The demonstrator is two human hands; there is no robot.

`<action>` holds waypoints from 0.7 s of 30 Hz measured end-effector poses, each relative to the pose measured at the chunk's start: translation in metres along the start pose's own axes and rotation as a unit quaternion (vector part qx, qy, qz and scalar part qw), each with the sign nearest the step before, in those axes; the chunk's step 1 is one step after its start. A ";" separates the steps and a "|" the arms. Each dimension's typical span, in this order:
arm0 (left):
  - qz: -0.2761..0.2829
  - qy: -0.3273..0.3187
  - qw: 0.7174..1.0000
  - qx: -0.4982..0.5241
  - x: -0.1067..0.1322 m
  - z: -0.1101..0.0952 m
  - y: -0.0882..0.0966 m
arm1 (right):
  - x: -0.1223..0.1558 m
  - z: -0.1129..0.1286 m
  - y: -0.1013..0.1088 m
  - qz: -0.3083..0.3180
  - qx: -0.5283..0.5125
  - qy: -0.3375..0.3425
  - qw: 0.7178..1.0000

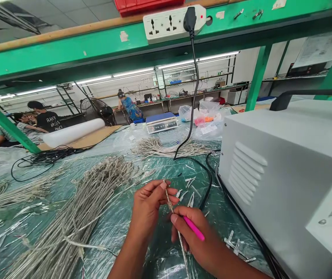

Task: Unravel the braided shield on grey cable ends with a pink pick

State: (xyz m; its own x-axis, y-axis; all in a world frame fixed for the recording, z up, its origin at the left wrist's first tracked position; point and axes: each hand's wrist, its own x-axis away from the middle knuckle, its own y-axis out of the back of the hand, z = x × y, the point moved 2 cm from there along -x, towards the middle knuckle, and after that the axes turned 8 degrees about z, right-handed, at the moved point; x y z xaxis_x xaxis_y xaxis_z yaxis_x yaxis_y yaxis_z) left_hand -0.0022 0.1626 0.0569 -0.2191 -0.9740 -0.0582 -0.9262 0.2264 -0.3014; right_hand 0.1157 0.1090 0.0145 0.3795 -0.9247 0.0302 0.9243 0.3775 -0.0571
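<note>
Between the thumb and fingers of my left hand (151, 199) is pinched the upper end of a thin, silvery shielded cable (182, 248). My right hand (196, 232) is closed lower down on the same cable. It also grips a slim tool with a bright pink handle (193, 228); its working end is hidden by my fingers, so I cannot make out its kind. The cable slants between both hands and runs down toward the bottom edge. Small scraps of silvery foil (191, 199) lie just beyond my hands on the green, film-covered table (116, 232).
A large bundle of cables (76, 217) lies left, another bundle (151, 147) farther back. A grey machine (273, 155) stands close on the right. From a power strip (160, 25), a black cord (194, 77) hangs to the table. Behind are a scale (161, 124) and several people.
</note>
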 end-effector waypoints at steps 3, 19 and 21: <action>-0.015 0.006 1.000 -0.001 -0.001 0.002 0.003 | 0.003 0.005 -0.001 0.003 0.073 0.028 0.997; -0.017 0.024 0.998 0.049 -0.002 0.004 0.008 | 0.006 0.007 -0.004 0.032 0.085 0.001 0.996; -0.021 0.029 0.997 0.068 -0.002 0.005 0.009 | 0.006 0.007 -0.004 0.031 0.072 0.005 0.997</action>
State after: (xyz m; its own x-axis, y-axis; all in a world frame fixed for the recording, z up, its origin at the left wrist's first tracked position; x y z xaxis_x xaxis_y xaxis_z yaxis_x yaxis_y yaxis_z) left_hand -0.0085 0.1669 0.0492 -0.2019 -0.9793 0.0119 -0.8860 0.1774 -0.4284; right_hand 0.1150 0.1026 0.0223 0.4363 -0.8995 0.0220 0.8957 0.4365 0.0851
